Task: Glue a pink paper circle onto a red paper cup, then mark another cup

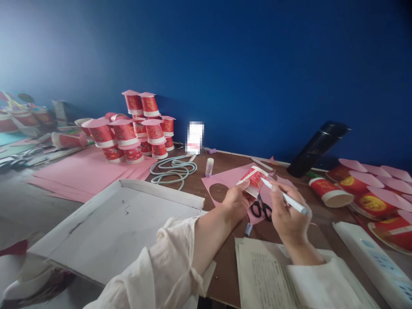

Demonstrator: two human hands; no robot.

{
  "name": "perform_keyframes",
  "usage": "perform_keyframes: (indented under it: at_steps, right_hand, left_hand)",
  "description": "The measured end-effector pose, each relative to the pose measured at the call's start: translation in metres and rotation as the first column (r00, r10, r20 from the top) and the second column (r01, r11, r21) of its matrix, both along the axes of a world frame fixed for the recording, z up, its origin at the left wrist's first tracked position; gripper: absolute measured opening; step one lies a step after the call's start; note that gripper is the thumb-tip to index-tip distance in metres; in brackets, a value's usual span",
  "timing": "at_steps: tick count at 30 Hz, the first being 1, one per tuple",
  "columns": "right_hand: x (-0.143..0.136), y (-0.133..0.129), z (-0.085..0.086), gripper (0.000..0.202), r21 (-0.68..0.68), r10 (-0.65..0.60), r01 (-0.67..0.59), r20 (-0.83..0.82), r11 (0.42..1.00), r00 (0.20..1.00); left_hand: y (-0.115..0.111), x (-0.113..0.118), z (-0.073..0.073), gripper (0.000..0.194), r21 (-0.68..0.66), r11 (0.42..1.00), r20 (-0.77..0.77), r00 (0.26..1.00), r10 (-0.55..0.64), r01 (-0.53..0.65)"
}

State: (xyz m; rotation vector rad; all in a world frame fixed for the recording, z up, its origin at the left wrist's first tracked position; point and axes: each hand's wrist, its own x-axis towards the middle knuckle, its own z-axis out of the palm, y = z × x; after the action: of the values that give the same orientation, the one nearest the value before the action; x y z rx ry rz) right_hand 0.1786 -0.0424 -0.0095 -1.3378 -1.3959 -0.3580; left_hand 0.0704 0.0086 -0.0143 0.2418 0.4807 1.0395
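My left hand point(236, 201) is closed round a red paper cup point(255, 178) with gold print and white edges, held tilted over the table. In my right hand point(288, 214) is a white marker point(295, 203); its tip points at the cup's side, and I cannot tell whether it touches. Beneath the hands lies a pink paper sheet point(222, 177) with a round hole cut in it. Scissors with black handles point(265, 212) rest on that sheet, partly hidden by my hands. A small greyish cap point(248, 229) lies close to my left wrist.
Stacked red cups with pink tops point(122, 133) stand at left on pink sheets point(74, 174). A coiled cable point(174, 169), glue stick point(209, 166) and bright phone point(195, 137) are centre. Right are a leaning black bottle point(317, 150), more cups point(373, 201) and a power strip point(375, 253).
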Motion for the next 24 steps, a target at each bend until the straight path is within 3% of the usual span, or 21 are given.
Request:
perform_keyframes:
  at_steps: [14,24]
  right_hand:
    - [-0.0025,-0.0014,0.0013,0.023,-0.014,0.030,-0.029,0.056,0.999,0.998]
    - [-0.0051,-0.0017,0.0017,0.023,-0.009,0.045,-0.045,-0.006,0.999,0.999]
  left_hand:
    - [-0.0003,0.0005,-0.0017,0.007,0.012,1.000,-0.002,1.000,0.007,-0.007]
    - [-0.0010,0.0010,-0.0018,0.010,-0.059,0.998,0.017,1.000,0.016,-0.015]
